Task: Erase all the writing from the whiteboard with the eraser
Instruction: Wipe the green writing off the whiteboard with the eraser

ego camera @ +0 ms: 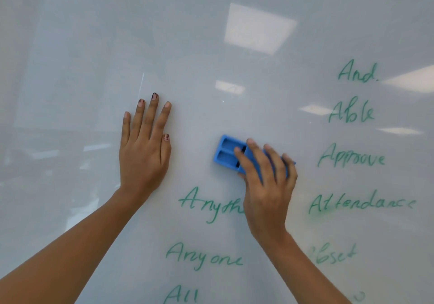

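Note:
A glossy whiteboard [94, 45] fills the view. My right hand [267, 186] grips a blue eraser [226, 152] pressed flat against the board near the centre, above the green word "Anything" [209, 204], whose end my hand covers. My left hand [144, 146] lies flat on the board with fingers spread, to the left of the eraser, holding nothing. More green words stand in a column on the right: "And." [358, 72], "Able" [351, 112], "Approve" [351, 158], "Attendance" [361, 204]. Lower down are "Anyone" [203, 255] and "All" [180, 294].
A smudged, partly wiped green word [333, 255] sits below "Attendance", behind my right forearm. Ceiling lights reflect as bright patches [259, 28] on the board's upper part. The left half of the board carries no writing.

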